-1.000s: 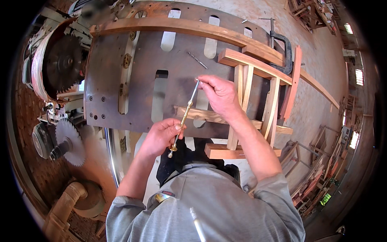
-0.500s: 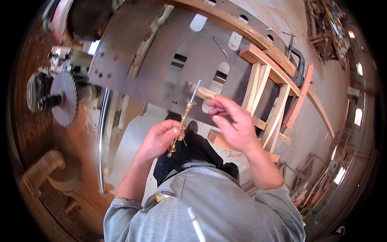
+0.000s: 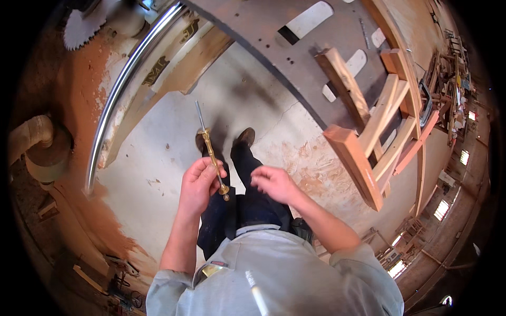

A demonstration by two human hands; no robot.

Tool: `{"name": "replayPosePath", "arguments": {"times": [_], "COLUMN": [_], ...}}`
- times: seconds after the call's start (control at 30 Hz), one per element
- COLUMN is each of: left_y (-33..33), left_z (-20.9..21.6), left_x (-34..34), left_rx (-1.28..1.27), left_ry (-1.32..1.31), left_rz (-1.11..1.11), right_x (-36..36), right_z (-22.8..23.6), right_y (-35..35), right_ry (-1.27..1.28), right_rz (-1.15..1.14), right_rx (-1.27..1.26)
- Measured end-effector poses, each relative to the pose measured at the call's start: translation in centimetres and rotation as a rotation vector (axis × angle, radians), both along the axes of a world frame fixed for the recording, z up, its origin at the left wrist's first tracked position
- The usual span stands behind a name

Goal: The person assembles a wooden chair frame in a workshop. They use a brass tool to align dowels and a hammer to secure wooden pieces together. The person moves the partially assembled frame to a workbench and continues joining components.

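Observation:
In my left hand (image 3: pixel 199 184) I hold a slender brass fitting (image 3: pixel 209 146) with turned collars. It points up and slightly left, pinched between thumb and fingers near its lower part. A thin grey metal rod (image 3: pixel 198 113) sticks out of its top, and a brass knob (image 3: pixel 225 193) ends it below my fingers. My right hand (image 3: pixel 275 183) hovers to the right, apart from the fitting, its fingers curled in toward the thumb. Whatever lies between those fingertips, if anything, is hidden.
A large dark metal table (image 3: pixel 295 68) with slots lies ahead right, bearing a wooden frame (image 3: pixel 392 110) and a G-clamp (image 3: pixel 426 102). A chrome rail (image 3: pixel 121 79) curves at left. Beyond it stands a toothed circular saw blade (image 3: pixel 81 26). Sawdust lies on the floor.
My view has swung down and left, so the table and frame appear farther right. My right hand has come away from the table side, and its spread fingers have curled. The left keeps its hold.

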State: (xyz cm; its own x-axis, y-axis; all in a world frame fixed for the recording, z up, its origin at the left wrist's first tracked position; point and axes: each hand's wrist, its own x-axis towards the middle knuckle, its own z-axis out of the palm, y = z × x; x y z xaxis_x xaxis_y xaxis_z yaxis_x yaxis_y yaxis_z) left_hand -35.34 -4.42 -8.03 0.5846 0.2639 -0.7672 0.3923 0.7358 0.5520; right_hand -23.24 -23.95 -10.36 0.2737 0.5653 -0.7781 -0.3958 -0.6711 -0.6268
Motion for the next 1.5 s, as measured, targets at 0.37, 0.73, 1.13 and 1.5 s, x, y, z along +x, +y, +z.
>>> {"name": "replayPosePath", "arguments": {"times": [0.37,0.73,1.13,1.5], "left_y": [3.4,4.5,8.9,9.5], "left_z": [-16.5,-33.5,-42.9,-46.8], "left_x": [-6.8,-6.3,-2.0,-1.3], "left_rx": [0.22,0.174,0.223,0.475], "left_ry": [0.048,0.125,0.281,0.229], "left_rz": [-0.166,-0.198,-0.293,-0.418], "right_x": [4.7,14.7,18.3,18.8], "right_z": [-41.3,-62.8,-72.5,-72.8], "right_y": [1.1,7.8,11.4,12.4], "right_ry": [-0.656,-0.896,-1.015,-1.015], "right_rz": [0.601,0.307,0.239,0.253], "right_rx": [-0.323,-0.43,-0.524,-0.539]}}
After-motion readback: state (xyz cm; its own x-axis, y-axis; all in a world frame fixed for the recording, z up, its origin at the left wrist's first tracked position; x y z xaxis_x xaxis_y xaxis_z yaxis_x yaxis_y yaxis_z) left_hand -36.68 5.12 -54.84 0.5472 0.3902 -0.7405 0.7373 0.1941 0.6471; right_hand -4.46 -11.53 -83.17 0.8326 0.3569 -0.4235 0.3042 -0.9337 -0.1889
